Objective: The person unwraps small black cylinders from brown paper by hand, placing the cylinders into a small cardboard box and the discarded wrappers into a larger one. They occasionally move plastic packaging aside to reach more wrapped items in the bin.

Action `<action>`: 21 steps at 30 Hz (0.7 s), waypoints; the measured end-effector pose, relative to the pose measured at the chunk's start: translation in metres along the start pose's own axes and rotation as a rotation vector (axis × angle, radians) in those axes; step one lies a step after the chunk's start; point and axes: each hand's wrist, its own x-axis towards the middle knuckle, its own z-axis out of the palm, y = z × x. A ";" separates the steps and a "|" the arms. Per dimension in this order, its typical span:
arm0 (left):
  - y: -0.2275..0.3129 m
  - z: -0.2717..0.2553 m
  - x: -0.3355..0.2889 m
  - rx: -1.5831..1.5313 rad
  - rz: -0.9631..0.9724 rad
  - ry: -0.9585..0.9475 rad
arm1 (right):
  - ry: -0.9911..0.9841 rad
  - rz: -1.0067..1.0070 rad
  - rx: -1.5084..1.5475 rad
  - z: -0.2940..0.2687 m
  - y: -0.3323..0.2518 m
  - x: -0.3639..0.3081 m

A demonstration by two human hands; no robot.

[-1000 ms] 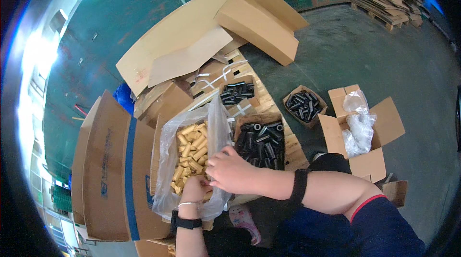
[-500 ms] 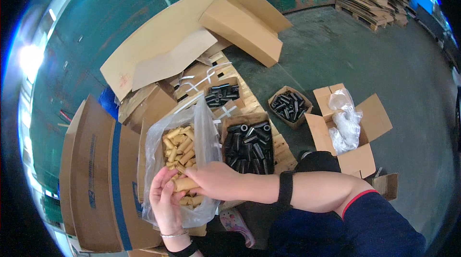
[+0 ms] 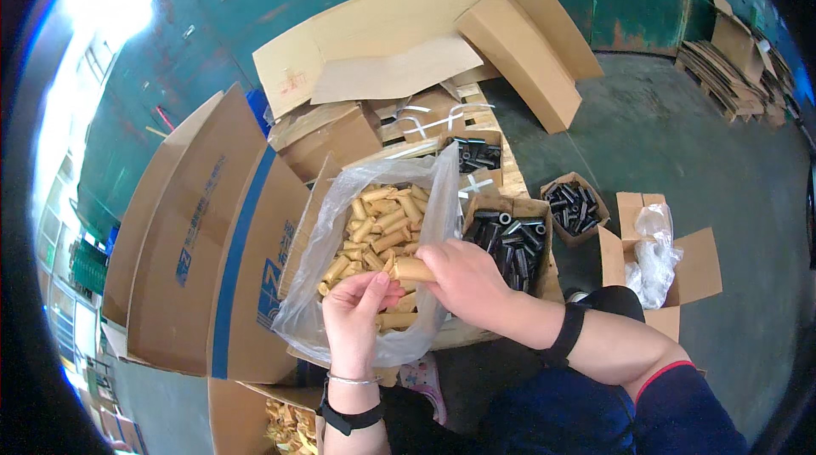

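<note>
- My right hand (image 3: 466, 278) is closed on a tan tube (image 3: 413, 269), gripping one end; the tube lies level, just above the open bag (image 3: 316, 285).
- My left hand (image 3: 357, 309) is half open, fingers curled toward the tube's free end, thumb close to it; I cannot tell whether it touches.
- Risk: the tube is pinched at one end only. If the grip slackens it could tip and drop back among the loose tubes (image 3: 378, 221), or roll off past the bag's rim.
- Risk: the bag is thin, clear, crinkled film, slumped on the near side. A wrist catching the rim could drag it down and spill tubes.
- Tubes: short cylinders, matt tan, cardboard-like, hollow as far as I can see, heaped loosely.
- Right of the bag, touching it: a carton of black cylinders (image 3: 510, 238), glossy and harder-looking.
- Corrugated cardboard boxes (image 3: 204, 234) stand left; painted green floor (image 3: 680, 141) beyond.
</note>
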 end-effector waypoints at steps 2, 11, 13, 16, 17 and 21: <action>-0.001 0.002 -0.003 -0.131 -0.002 0.026 | -0.005 0.018 0.027 0.004 -0.001 -0.001; -0.001 -0.008 -0.006 0.042 0.097 -0.159 | 0.101 -0.124 0.494 -0.020 0.003 0.012; -0.003 -0.006 -0.007 0.219 0.126 -0.217 | -0.250 -0.170 0.477 -0.025 0.011 0.012; -0.004 -0.002 -0.005 0.269 0.125 -0.217 | -0.135 -0.204 0.368 -0.022 0.005 0.007; -0.001 -0.001 -0.005 0.271 0.125 -0.233 | -0.068 -0.241 0.296 -0.020 0.004 0.006; -0.007 -0.002 -0.004 0.288 0.104 -0.185 | -0.038 -0.241 0.267 -0.017 -0.001 0.004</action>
